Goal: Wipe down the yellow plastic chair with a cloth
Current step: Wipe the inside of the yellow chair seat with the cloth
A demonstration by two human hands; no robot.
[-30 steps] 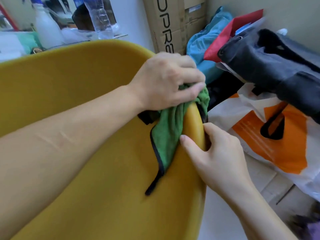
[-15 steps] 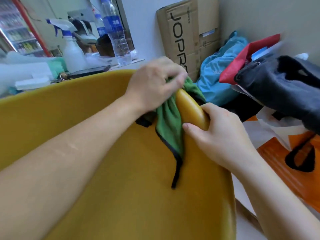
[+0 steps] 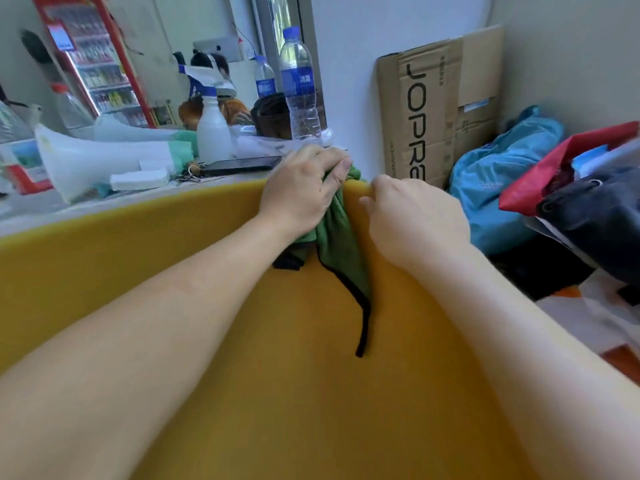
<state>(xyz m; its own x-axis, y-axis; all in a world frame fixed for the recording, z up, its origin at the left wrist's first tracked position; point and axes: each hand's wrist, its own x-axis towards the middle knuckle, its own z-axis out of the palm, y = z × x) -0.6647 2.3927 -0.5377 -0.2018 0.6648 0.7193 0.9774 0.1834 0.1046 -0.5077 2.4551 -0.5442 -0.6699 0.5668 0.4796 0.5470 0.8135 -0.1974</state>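
Observation:
The yellow plastic chair fills the lower frame, its curved rim running across the middle. A green cloth with a black edge hangs over the rim at the upper right. My left hand presses the cloth against the rim and grips it. My right hand holds the chair rim just right of the cloth, fingers curled over the edge. The cloth's black-trimmed corner dangles down inside the chair.
Behind the rim is a counter with a white spray bottle, water bottles, a dark phone and keys. A cardboard box leans on the wall. A blue bag, a red and dark bag lie right.
Both hands and the cloth have slid along the chair rim toward the back corner. The view has tilted up, showing more of the counter.

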